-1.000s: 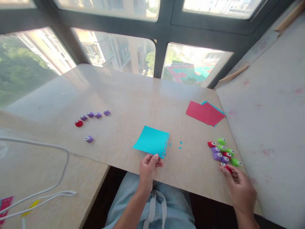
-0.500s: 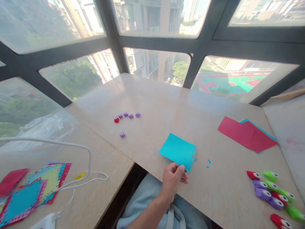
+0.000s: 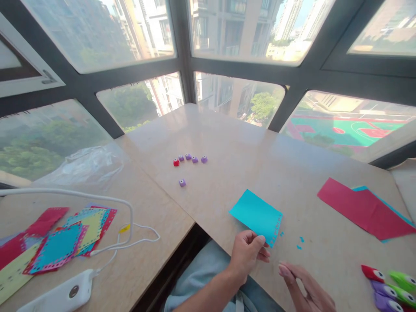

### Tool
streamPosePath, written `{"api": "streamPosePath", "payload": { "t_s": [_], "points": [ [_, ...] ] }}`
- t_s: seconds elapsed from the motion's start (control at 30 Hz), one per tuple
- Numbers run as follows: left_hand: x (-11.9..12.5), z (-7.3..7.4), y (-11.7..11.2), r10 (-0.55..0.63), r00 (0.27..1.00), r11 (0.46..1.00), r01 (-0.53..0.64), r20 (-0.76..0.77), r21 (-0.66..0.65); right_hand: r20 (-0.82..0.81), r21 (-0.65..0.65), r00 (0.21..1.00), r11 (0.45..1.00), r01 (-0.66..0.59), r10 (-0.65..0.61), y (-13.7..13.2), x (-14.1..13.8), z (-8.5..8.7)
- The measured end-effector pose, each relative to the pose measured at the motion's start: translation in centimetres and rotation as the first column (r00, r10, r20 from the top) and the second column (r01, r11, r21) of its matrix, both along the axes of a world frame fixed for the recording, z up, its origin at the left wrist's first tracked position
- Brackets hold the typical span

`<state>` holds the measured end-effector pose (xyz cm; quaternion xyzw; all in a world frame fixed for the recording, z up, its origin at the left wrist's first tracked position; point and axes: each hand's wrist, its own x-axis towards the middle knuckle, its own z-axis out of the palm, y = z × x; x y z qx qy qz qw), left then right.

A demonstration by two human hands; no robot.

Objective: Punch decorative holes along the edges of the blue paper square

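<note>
My left hand (image 3: 248, 252) pinches the near corner of a cyan paper square (image 3: 256, 215) lying on the beige table (image 3: 234, 173); the paper's right edge shows a row of punched holes. A few cyan punched bits (image 3: 300, 242) lie just right of it. My right hand (image 3: 305, 288) rests flat on the table near the front edge, fingers stretched toward the paper, holding nothing. Small craft punches, red, purple and green (image 3: 388, 284), sit at the lower right.
Several small purple punches and a red one (image 3: 190, 159) lie mid-table. Red and cyan paper sheets (image 3: 365, 208) lie at the right. On the left table are punched coloured papers (image 3: 58, 245), a white cable (image 3: 128, 216), a white device (image 3: 55, 294) and clear plastic (image 3: 87, 164).
The view has swung left and up, bringing the left table into sight. My right hand left the punches at the right and now lies flat near the cyan paper. The left hand kept its pinch.
</note>
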<state>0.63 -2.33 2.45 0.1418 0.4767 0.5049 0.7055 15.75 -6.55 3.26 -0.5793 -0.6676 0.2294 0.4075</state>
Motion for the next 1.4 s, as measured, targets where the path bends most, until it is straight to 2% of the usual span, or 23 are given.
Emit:
{"api": "streamPosePath", "payload": {
  "t_s": [0.07, 0.17, 0.27, 0.4, 0.6, 0.77, 0.9, 1.03, 1.13, 1.27, 1.4],
  "points": [
    [-0.1, -0.1, 0.0, 0.035, 0.999, 0.999, -0.036, 0.036, 0.019, -0.037, 0.014, 0.988, 0.989, -0.148, 0.149, 1.0, -1.4, 0.6],
    [-0.6, -0.3, -0.3, 0.113, 0.985, 0.991, -0.122, 0.129, 0.062, -0.089, 0.029, 0.961, 0.965, -0.261, 0.262, 2.0, -3.2, 1.1],
    [-1.1, -0.4, -0.7, 0.155, 0.964, 0.984, -0.169, 0.215, 0.048, -0.099, -0.022, 0.942, 0.945, -0.325, 0.322, 2.2, -4.5, 1.5],
    [-1.6, -0.4, -0.9, 0.142, 0.964, 0.987, -0.155, 0.226, 0.040, -0.100, -0.090, 0.935, 0.933, -0.348, 0.340, 1.9, -5.6, 2.1],
    [-1.9, -0.3, -0.9, 0.121, 0.957, 0.991, -0.133, 0.264, 0.029, -0.126, -0.152, 0.959, 0.950, -0.272, 0.255, 1.6, -6.0, 2.5],
    [-1.9, -0.3, -0.7, 0.129, 0.927, 0.985, -0.160, 0.352, 0.061, -0.161, -0.219, 0.987, 0.975, -0.042, 0.007, 1.6, -5.4, 2.1],
    [-1.8, -0.7, -0.7, 0.131, 0.924, 0.982, -0.171, 0.360, 0.083, -0.259, -0.327, 0.949, 0.941, 0.089, -0.180, 2.5, -5.0, 1.7],
    [-1.8, -0.8, -0.8, 0.121, 0.921, 0.982, -0.167, 0.370, 0.093, -0.401, -0.438, 0.902, 0.898, -0.033, -0.163, 3.6, -5.2, 1.4],
    [-1.9, -0.7, -0.8, 0.086, 0.918, 0.983, -0.142, 0.387, 0.118, -0.465, -0.471, 0.873, 0.876, -0.105, -0.145, 3.9, -5.7, 0.9],
    [-1.9, -0.7, -0.7, 0.029, 0.927, 0.981, -0.098, 0.373, 0.168, -0.484, -0.435, 0.861, 0.897, -0.082, -0.157, 4.0, -6.4, 0.8],
    [-2.0, -1.0, -0.6, 0.000, 0.957, 0.984, -0.052, 0.290, 0.169, -0.428, -0.399, 0.885, 0.917, -0.004, -0.183, 4.4, -6.6, 1.6]
  ]
}}
